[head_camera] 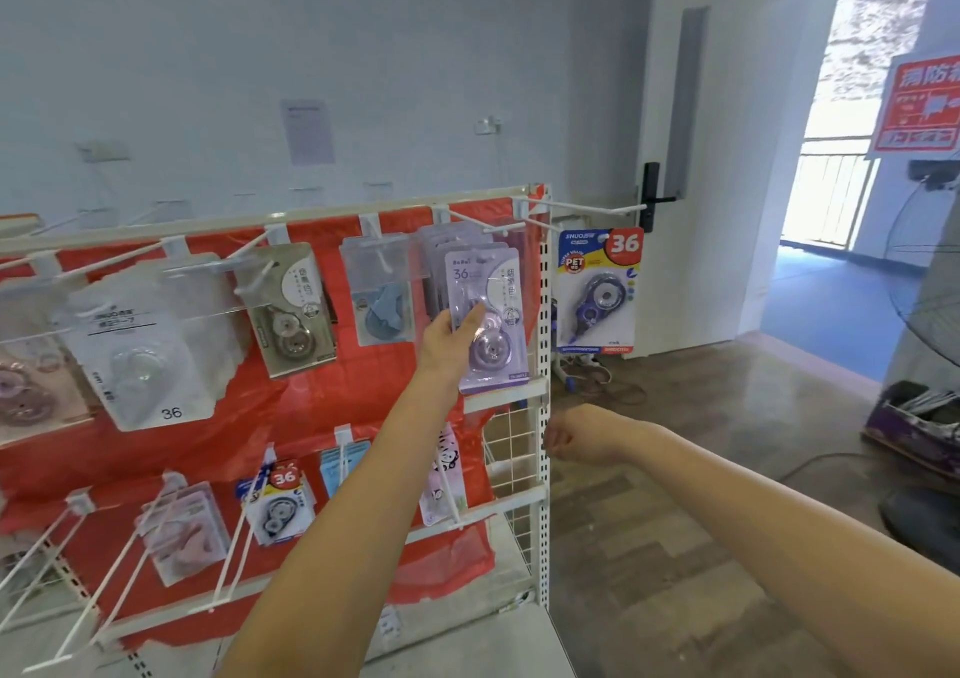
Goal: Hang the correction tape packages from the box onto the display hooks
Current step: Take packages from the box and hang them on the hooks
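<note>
The left hand (449, 337) pinches the lilac correction tape package (485, 313), right hand (566, 435) loosely curled and empty; its hang-hole may miss the hook (480, 222) and drop.

Left arm stretched far forward and up, forearm bare, wrist nearly straight. Left hand (451, 337) raised at the end of it, back toward the camera, fingers and thumb closed in a pinch at the top. Right arm reached across from the lower right, lower than the left, forearm bare too. Right hand (574, 434) loosely curled, knuckles leftward, holding nothing.
</note>
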Available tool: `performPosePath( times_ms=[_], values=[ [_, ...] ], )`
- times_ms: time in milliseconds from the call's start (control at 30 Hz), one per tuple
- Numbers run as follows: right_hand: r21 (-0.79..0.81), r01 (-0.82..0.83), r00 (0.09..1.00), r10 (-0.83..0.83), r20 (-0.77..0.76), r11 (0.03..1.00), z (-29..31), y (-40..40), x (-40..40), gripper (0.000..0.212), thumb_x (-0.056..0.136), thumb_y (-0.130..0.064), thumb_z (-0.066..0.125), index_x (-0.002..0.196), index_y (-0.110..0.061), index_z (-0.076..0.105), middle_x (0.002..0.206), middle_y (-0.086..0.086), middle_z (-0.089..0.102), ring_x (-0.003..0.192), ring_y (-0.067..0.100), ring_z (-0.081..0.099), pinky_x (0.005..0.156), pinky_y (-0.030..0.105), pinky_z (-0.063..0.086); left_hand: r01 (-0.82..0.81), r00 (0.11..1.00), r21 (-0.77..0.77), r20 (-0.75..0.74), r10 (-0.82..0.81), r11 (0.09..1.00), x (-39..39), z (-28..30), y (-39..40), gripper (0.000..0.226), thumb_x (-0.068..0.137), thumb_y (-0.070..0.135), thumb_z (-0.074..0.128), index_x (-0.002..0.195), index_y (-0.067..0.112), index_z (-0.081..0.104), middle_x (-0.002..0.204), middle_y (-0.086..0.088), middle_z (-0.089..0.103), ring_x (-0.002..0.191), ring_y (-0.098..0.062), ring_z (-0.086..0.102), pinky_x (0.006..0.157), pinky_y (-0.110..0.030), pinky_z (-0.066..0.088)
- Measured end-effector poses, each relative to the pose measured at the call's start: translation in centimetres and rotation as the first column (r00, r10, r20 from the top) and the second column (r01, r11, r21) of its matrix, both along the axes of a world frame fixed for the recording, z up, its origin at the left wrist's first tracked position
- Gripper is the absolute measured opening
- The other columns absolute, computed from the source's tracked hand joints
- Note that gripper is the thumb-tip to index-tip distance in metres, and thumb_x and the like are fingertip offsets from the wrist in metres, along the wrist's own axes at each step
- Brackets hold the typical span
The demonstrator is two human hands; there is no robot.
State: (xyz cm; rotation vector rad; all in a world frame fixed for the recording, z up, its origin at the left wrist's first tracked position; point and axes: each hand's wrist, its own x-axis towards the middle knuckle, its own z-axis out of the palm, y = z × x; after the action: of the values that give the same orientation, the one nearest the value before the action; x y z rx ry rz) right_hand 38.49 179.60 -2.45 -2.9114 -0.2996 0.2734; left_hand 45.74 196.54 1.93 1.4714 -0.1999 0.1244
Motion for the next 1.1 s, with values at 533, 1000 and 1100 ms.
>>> performPosePath(
  times_ms=[533,1000,1100],
  values=[
    [-0.014,0.035,0.998,-0.035,-0.055,0.999,-3.5,1.1,2.9,0.026,0.095,-0.023,0.05,0.116,-0.013,0.063,0.12,0.005,0.064,0.113,0.022,0.057,0.091,0.029,0.043,-0.123,0.989,0.304,-0.039,0.142,0.945,8.4,1.1,1.0,0.055,0.091,0.04,0.06,0.121,-0.006,0.058,0.115,-0.018,0.061,0.106,-0.028,0.057,0.087,-0.03,0.042],
    [-0.028,0.008,0.997,-0.011,-0.079,1.0,-3.0,3.5,0.1,0.03,0.097,-0.022,0.049,0.12,-0.01,0.063,0.124,0.007,0.061,0.116,0.023,0.056,0.097,0.03,0.043,0.172,0.978,0.822,-0.21,0.008,0.542,0.1,-1.8,7.2,0.039,0.096,0.036,0.054,0.11,0.002,0.065,0.106,-0.013,0.069,0.083,-0.023,0.065,0.068,-0.028,0.051],
    [-0.094,-0.047,0.998,0.042,-0.054,0.994,-2.4,5.5,-1.6,0.031,0.097,-0.02,0.046,0.12,-0.007,0.062,0.122,0.01,0.062,0.111,0.024,0.058,0.094,0.032,0.046,0.168,0.982,0.935,-0.185,0.027,0.313,-4.2,-2.2,9.7,0.038,0.096,0.039,0.052,0.111,0.008,0.066,0.111,-0.011,0.069,0.09,-0.022,0.064,0.07,-0.025,0.047]
  ],
)
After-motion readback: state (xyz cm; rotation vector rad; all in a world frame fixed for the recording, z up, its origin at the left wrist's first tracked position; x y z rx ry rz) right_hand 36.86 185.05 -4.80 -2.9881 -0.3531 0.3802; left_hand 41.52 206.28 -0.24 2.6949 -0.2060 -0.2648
